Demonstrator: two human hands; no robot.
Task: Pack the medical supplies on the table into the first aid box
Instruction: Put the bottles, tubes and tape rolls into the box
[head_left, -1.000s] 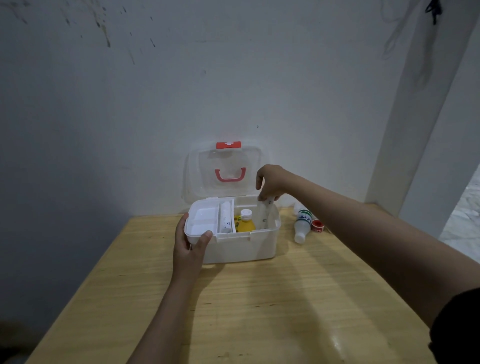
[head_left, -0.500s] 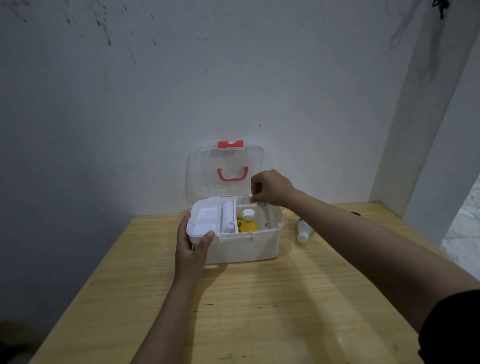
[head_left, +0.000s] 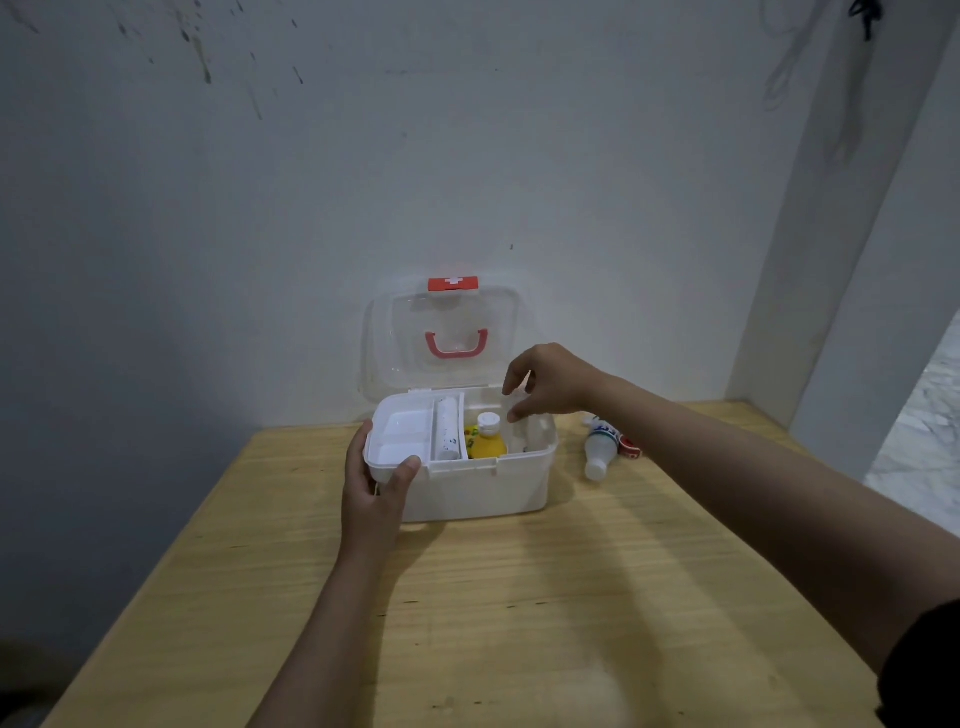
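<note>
On the near stretch of the wooden table (head_left: 519, 597) nothing lay, and only the person's 2 forearms crossed it. Further in, the left hand (head_left: 375, 483) gripped the front-left corner of the first aid box (head_left: 483, 483), thumb hooked over the rim of the white divided tray (head_left: 402, 436) and fingers wrapped down the side, holding the box steady. The tray sat in the left half of the box, its small compartments bare, with a white tube (head_left: 448, 428) lying in the long slot at its right edge. Beside that, a yellow bottle (head_left: 487, 439) with a white cap stood in the open right half.

Above that right half hovered the right hand (head_left: 553, 382), fingers loosely spread and curled downward, thumb apart from them; it appeared to hold nothing, though a small thing under the fingertips could not be ruled out. To the right of the box, a white bottle (head_left: 598, 447) lay on its side on the table, cap toward the person, and a small red-rimmed item (head_left: 629, 448) sat touching or just beside it. Behind everything, the clear lid (head_left: 441, 338) stood open against the wall.

2 supplies seemingly remained unpacked. The lying bottle could roll toward the table's right edge if nudged during a reach. The right arm, swinging outward, might also clip the lid and drop it shut, or the tray could shift if the left hand's hold slackened.
</note>
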